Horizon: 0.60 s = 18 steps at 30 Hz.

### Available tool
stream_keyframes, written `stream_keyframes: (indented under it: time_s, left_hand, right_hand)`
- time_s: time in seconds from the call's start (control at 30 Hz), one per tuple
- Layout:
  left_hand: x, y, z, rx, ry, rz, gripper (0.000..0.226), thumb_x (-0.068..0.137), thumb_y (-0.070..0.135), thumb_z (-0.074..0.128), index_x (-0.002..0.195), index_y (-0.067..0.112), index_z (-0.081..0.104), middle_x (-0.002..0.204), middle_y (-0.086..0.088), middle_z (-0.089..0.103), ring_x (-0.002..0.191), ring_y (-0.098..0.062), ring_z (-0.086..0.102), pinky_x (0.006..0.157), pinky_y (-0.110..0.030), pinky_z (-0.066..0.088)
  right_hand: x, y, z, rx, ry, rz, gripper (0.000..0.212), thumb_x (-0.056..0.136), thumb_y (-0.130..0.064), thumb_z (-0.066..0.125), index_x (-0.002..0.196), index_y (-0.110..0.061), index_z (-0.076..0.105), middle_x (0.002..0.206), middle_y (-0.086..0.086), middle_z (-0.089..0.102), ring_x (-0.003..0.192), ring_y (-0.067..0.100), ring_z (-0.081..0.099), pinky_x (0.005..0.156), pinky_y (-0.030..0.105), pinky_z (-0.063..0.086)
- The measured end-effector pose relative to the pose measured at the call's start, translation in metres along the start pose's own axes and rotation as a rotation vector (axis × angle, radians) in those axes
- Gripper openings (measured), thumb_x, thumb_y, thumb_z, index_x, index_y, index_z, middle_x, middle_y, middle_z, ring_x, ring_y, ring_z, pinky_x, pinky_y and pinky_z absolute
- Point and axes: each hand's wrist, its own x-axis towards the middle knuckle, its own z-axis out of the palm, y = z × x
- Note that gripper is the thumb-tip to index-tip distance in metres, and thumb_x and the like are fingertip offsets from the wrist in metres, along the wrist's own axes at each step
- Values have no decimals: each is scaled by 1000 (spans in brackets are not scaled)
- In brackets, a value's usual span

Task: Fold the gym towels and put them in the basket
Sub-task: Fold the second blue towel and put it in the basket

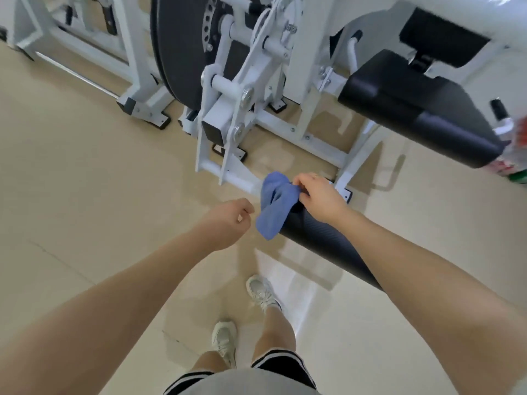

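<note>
- No basket shows in this view, so nothing can be said about what is in one.
- A small blue towel (275, 203) is bunched up and hangs over the end of a black foam roller pad (328, 246) on a white gym machine (248, 89).
- The towel's lower corner droops down past the end of the pad, above the tan floor (85, 195).
- The right hand (319, 196) is on top of the pad and pinches the towel's upper right edge with curled fingers.
- The left hand (228, 220) is in the air just to the left of the towel and is not touching it.
- Its fingers are loosely curled and it holds nothing.
- Both arms are bare and reach forward from the bottom corners of the view.
- A black padded seat (422, 109) sits on the machine at the upper right.
- The person stands in white sneakers (262, 292) and black shorts with white stripes (282, 363).
- The right arm covers the far end of the roller pad.
- At the right edge there are blurry bottles (513, 149), red, white and green, too smeared to read and partly cut off.
- The towel's folds hide how big it is when laid flat.
</note>
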Motion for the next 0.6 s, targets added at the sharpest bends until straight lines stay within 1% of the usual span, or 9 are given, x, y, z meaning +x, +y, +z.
stream_keyframes:
  time_s: [0.1, 0.2, 0.27, 0.33, 0.37, 0.43, 0.53, 0.57, 0.6]
  left_hand:
    - [-23, 26, -3, -37, -10, 140, 40, 92, 17, 46, 132, 17, 40, 118, 4, 48, 90, -16, 50, 76, -24, 37]
    - [-48, 61, 1, -108, -32, 338, 47, 92, 20, 51, 136, 18, 36, 125, 6, 45, 102, -11, 48, 84, -20, 35]
    - [-62, 86, 10, -94, -71, 459, 53, 89, 23, 56, 137, 14, 36, 129, 6, 44, 114, -7, 44, 92, -17, 30]
    - [-75, 111, 23, -73, -87, 563, 59, 85, 23, 63, 136, 12, 36, 131, 2, 44, 121, -10, 42, 98, -19, 31]
    - [-81, 122, 30, -75, -93, 619, 60, 83, 24, 66, 134, 13, 38, 128, 2, 43, 119, -10, 42, 98, -18, 33]
    - [-93, 143, 45, -75, -115, 744, 50, 80, 27, 64, 125, 17, 45, 118, 7, 44, 108, -4, 46, 90, -8, 34]
    - [-107, 176, 75, -69, -174, 821, 28, 86, 19, 59, 112, 22, 51, 109, 8, 51, 97, -5, 51, 84, -11, 38]
    - [-111, 188, 87, -53, -194, 840, 22, 87, 16, 57, 107, 21, 53, 106, 7, 54, 95, -6, 53, 82, -10, 39]
    - [-115, 202, 100, -34, -221, 850, 16, 88, 14, 56, 102, 20, 55, 102, 6, 56, 91, -5, 54, 79, -9, 39]
  right_hand:
    - [-57, -27, -31, 237, 106, 57, 10, 90, -5, 44, 94, -13, 49, 95, 3, 49, 83, 20, 46, 73, 27, 35]
    - [-114, -44, -56, 588, 224, 209, 3, 93, -14, 43, 92, -14, 46, 83, 1, 56, 74, 14, 53, 72, 30, 44]
    - [-148, -49, -70, 821, 313, 286, 9, 95, -16, 41, 90, -17, 48, 86, 1, 58, 80, 15, 55, 81, 36, 46]
    - [-183, -50, -83, 977, 398, 351, 14, 97, -14, 37, 95, -14, 51, 92, 4, 58, 87, 16, 55, 84, 34, 46]
    - [-200, -47, -89, 1043, 439, 380, 16, 97, -14, 36, 98, -13, 53, 92, 4, 60, 88, 16, 56, 82, 30, 46]
    - [-234, -39, -98, 1194, 498, 400, 20, 96, -14, 37, 97, -13, 57, 89, 3, 65, 84, 15, 61, 78, 27, 48]
    - [-288, -19, -107, 1362, 533, 405, 23, 96, -13, 39, 85, -13, 59, 70, -1, 68, 63, 8, 65, 57, 19, 52]
    - [-306, -10, -108, 1393, 552, 404, 24, 96, -13, 40, 80, -14, 59, 66, -3, 67, 60, 8, 64, 56, 19, 51]
    - [-325, 0, -109, 1406, 572, 399, 25, 96, -14, 41, 79, -14, 60, 66, -3, 67, 61, 9, 63, 58, 20, 51]
